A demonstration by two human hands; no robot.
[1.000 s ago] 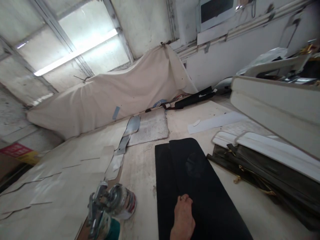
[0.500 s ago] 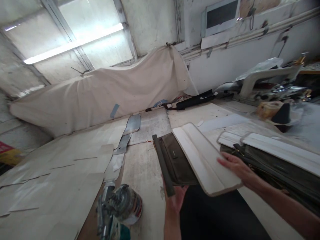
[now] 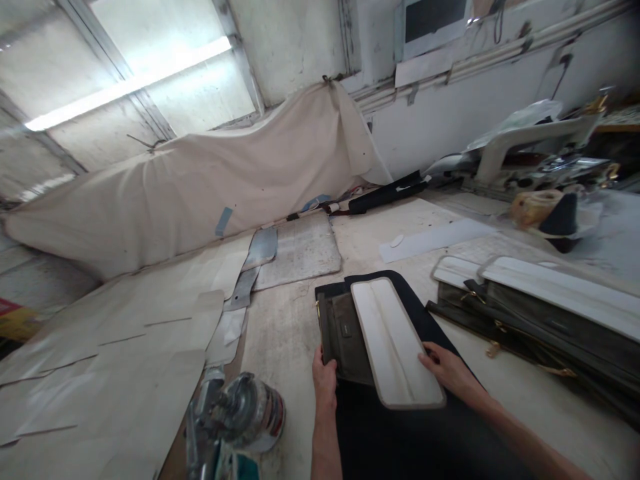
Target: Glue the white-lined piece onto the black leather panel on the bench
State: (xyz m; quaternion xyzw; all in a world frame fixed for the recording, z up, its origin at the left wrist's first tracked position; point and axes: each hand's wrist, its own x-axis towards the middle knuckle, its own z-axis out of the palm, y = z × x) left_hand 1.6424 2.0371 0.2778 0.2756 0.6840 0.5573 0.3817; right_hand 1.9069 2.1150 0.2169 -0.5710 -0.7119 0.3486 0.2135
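A flat bag piece lies on a black mat [image 3: 400, 440] on the worktable: a dark olive panel [image 3: 345, 333] with a white padded flap [image 3: 393, 343] folded over it. My left hand [image 3: 325, 381] grips the olive panel's near left corner. My right hand [image 3: 447, 373] rests on the right edge of the white flap, fingers lying against it. Both forearms reach in from the bottom edge.
A spray gun with a metal cup [image 3: 240, 417] sits at the lower left. A stack of similar olive-and-white pieces [image 3: 540, 303] lies to the right. Pale paper patterns [image 3: 125, 340] cover the left. A draped cream cloth [image 3: 210, 173] lines the back wall; a tape roll [image 3: 533, 207] sits far right.
The olive-and-white piece came in from the right, held in the air half a second ago, and now lies flat on the black mat with both hands at its edges.
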